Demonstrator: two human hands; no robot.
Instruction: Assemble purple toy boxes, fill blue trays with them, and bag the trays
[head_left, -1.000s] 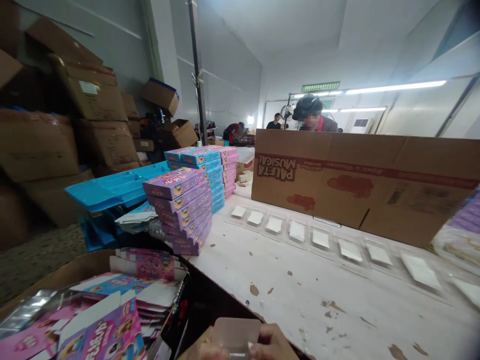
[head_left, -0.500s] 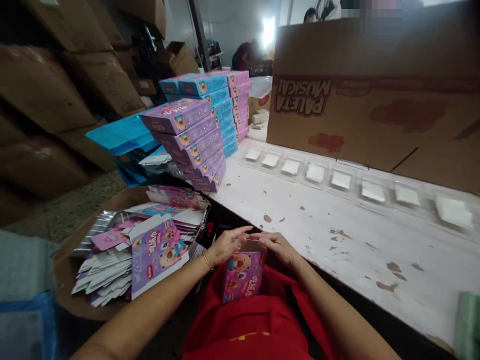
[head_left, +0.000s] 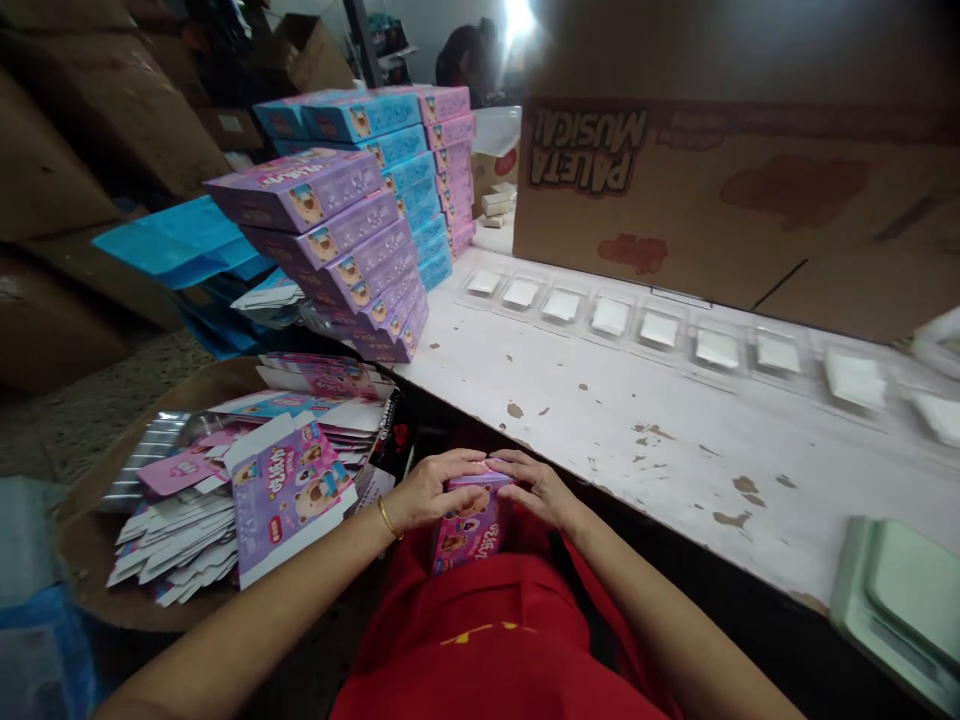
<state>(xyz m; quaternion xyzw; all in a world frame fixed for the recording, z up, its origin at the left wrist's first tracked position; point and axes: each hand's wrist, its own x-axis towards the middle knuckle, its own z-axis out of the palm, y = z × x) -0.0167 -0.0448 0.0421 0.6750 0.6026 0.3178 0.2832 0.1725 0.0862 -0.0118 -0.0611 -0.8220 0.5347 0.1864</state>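
Upright against my red apron stands a small purple-pink printed carton [head_left: 472, 525] with a cartoon bear on its front. My left hand [head_left: 442, 487] curls over its top left edge, thumb on the front face. From the other side my right hand [head_left: 536, 485] lays its fingers over the top, and both sets of fingertips meet at the far edge. The top flap looks folded down under the fingers. To my left, an unfolded purple carton [head_left: 289, 495] lies on a heap of flat cartons [head_left: 180, 545] in a large brown box [head_left: 82, 560].
Stacked purple boxes [head_left: 337, 250] stand at the table's left end, with blue boxes [head_left: 412, 150] and pink boxes [head_left: 454, 160] behind. Clear trays with white pieces [head_left: 611, 315] line the white table [head_left: 555, 390]. A big cardboard box [head_left: 675, 200] backs them. A pale green scale [head_left: 900, 600] sits right.
The carton's open top is now covered by a closed flap, and both hands have come down on it. The camera view has shifted, bringing the green scale more fully into sight.
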